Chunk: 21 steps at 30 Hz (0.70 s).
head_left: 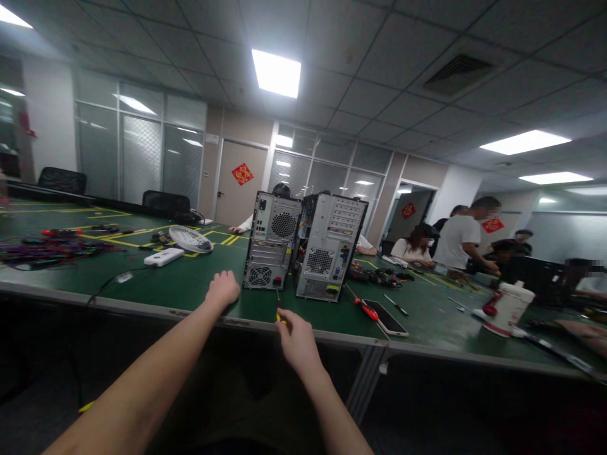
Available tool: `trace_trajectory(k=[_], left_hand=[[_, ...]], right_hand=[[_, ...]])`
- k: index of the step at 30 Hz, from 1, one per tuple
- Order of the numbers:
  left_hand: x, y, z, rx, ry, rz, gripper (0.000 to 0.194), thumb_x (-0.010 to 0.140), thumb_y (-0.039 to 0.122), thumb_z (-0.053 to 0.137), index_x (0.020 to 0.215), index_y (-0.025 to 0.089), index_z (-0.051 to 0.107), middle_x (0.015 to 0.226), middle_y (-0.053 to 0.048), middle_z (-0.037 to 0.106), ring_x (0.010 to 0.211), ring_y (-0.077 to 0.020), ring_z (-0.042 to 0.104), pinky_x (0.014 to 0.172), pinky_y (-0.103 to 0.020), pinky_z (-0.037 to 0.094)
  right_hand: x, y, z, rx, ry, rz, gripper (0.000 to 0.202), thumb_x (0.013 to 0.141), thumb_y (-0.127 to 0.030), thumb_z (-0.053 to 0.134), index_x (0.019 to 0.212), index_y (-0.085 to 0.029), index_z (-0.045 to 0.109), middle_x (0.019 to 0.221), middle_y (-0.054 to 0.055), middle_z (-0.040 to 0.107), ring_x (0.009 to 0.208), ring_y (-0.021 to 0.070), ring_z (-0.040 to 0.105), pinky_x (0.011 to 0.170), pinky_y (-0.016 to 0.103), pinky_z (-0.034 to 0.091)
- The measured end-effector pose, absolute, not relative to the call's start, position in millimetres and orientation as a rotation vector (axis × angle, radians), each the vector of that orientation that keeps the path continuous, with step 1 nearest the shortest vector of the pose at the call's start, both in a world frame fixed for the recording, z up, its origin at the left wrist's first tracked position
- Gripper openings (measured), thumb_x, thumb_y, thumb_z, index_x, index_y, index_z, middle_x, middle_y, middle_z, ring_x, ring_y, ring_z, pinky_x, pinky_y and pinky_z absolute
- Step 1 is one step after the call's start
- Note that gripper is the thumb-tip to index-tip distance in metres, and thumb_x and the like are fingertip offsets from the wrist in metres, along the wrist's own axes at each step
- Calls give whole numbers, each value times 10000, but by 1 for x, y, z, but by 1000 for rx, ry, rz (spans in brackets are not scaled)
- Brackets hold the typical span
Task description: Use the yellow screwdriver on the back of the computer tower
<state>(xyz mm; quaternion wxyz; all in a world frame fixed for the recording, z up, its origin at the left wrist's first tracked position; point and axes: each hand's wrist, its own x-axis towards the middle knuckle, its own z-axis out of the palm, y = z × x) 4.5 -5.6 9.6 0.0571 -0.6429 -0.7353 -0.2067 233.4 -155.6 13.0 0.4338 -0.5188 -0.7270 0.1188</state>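
Note:
Two desktop computer towers stand on the green table [190, 287] with their backs towards me, a grey one [271, 241] on the left and a silver one [329, 255] on the right. My left hand [222, 289] rests on the table just left of the grey tower, fingers curled under. My right hand [294, 338] is at the table's front edge, closed on a screwdriver with a yellow handle [279, 314] whose shaft points up towards the grey tower's base.
A red-handled screwdriver [364, 308] and a phone [387, 317] lie right of the towers. A small white fan [190, 239], a white box [164, 256] and coloured cables [47, 248] lie to the left. A white bottle [506, 308] stands far right. Several people work at the far side.

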Motion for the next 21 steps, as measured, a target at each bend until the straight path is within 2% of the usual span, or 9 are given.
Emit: trace_trajectory(k=[10, 21], left_hand=[[4, -3, 9, -1964, -2254, -655, 437, 893, 252, 342, 1241, 75, 538, 1250, -231, 560, 1164, -333, 504, 899, -420, 431], [3, -2, 9, -1977, -2243, -649, 444, 885, 245, 333, 1234, 64, 540, 1249, -237, 562, 1157, -337, 501, 889, -432, 437]], right_hand=[[234, -159, 18, -1360, -1792, 305, 354, 866, -266, 555, 1187, -214, 693, 1217, 58, 692, 1150, 230, 623, 1046, 365, 426], [235, -159, 16, -1341, -1802, 297, 332, 869, -224, 566, 1175, -204, 695, 1197, 76, 698, 1126, 244, 640, 1012, 390, 464]])
